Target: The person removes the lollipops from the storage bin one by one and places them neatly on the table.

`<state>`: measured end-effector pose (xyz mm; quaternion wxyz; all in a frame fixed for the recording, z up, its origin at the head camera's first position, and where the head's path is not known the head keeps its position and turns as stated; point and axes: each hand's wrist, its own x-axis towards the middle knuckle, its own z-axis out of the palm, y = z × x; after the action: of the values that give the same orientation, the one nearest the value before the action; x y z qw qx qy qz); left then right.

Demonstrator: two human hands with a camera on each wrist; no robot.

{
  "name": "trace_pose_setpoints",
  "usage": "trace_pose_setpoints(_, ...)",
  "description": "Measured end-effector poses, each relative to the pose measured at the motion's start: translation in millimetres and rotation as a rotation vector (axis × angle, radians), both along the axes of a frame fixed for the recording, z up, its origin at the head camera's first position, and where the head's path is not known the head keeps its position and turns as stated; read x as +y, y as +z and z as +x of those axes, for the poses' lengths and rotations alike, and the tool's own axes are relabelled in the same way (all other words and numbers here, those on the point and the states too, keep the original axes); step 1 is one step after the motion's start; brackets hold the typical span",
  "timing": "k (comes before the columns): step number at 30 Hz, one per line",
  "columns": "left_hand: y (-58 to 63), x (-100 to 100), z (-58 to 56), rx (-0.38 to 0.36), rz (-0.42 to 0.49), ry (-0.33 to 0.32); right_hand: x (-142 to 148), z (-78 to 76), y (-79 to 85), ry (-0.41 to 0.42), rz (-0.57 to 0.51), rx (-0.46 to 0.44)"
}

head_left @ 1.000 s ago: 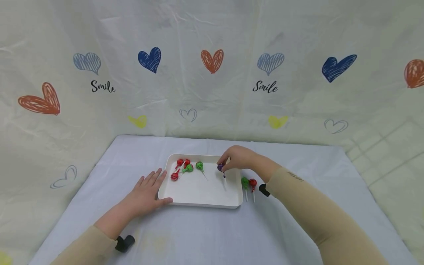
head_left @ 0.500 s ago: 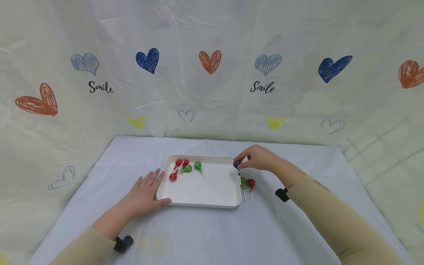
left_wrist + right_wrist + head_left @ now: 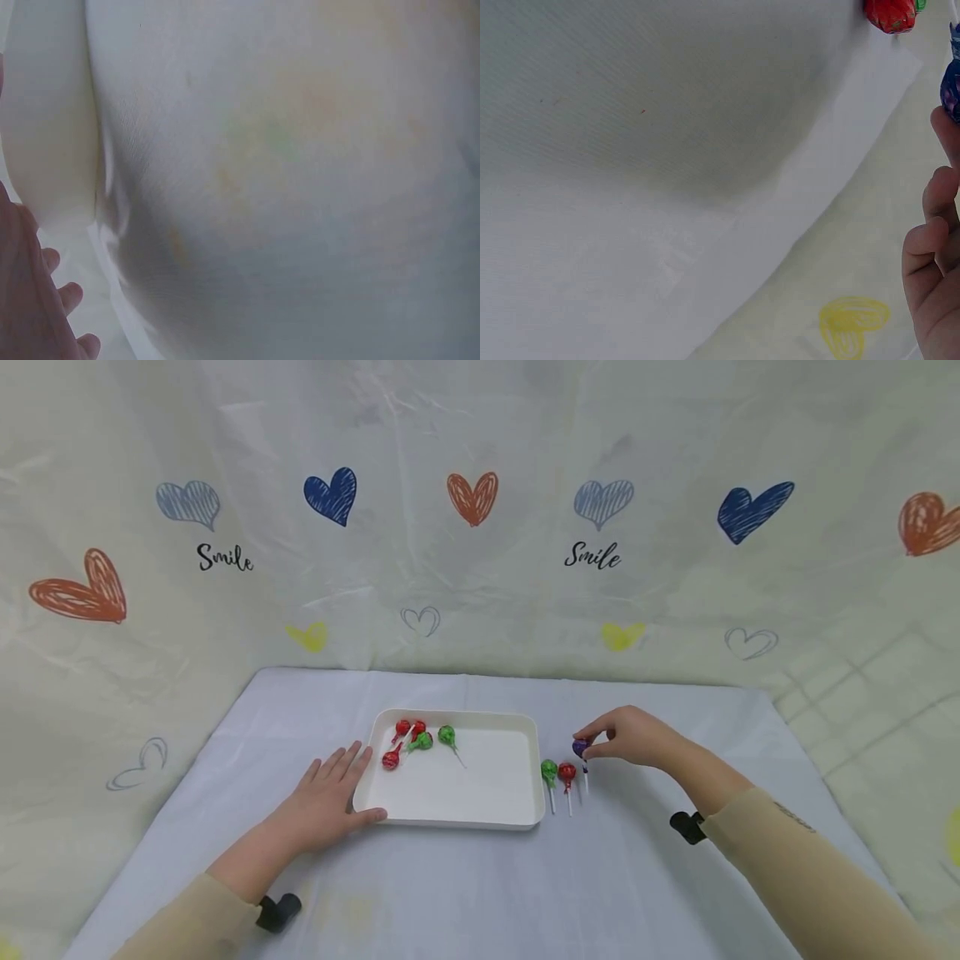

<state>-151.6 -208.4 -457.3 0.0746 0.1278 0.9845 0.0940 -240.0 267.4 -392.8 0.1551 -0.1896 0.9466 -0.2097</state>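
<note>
My right hand [image 3: 633, 737] pinches a purple-wrapped lollipop [image 3: 580, 747] by its head, stick pointing down, to the right of the tray. In the right wrist view the same purple lollipop [image 3: 951, 90] shows at the right edge by the fingertips. Beside the tray's right side lie a green lollipop [image 3: 550, 772] and a red lollipop [image 3: 567, 773], sticks toward me. With fingers spread, my left hand [image 3: 322, 802] rests at the left end of the white tray [image 3: 465, 793], thumb at the front rim. In the tray are several red lollipops [image 3: 391, 759] and two green lollipops [image 3: 447, 735].
A white cloth [image 3: 450, 893] covers the table, with a faint yellowish stain [image 3: 356, 910] near the front. Behind it hangs a pale curtain [image 3: 510, 610] printed with hearts and "Smile". Each wrist wears a small black camera [image 3: 686, 827].
My right hand has carried the purple lollipop from over the tray, across its right rim, to beside the red lollipop outside. The left hand has stayed on the tray.
</note>
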Motion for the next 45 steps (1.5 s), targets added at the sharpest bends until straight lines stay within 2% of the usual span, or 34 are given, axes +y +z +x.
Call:
trace_pose_setpoints(7,-4.0,-2,-2.2,-0.006,-0.006,-0.007,5,5.8,-7.0,-0.019,0.031,-0.034)
trace_pose_setpoints(16,-1.4,-2,-1.7,-0.007,0.000,-0.003,7,3.7,-25.1,0.051,0.080,-0.026)
trace_pose_setpoints(23,-1.3,-2,-0.7,-0.005,0.004,-0.004,7,3.6,-30.0,0.054,0.082,-0.033)
trace_pose_setpoints(37,-0.3,-2,-1.5,-0.005,0.023,0.000,7,2.1,-34.0,0.058,0.069,-0.053)
trace_pose_setpoints(45,-1.8,-2,-1.2,-0.001,0.019,-0.004,10,1.0,-22.8,0.041,0.065,-0.031)
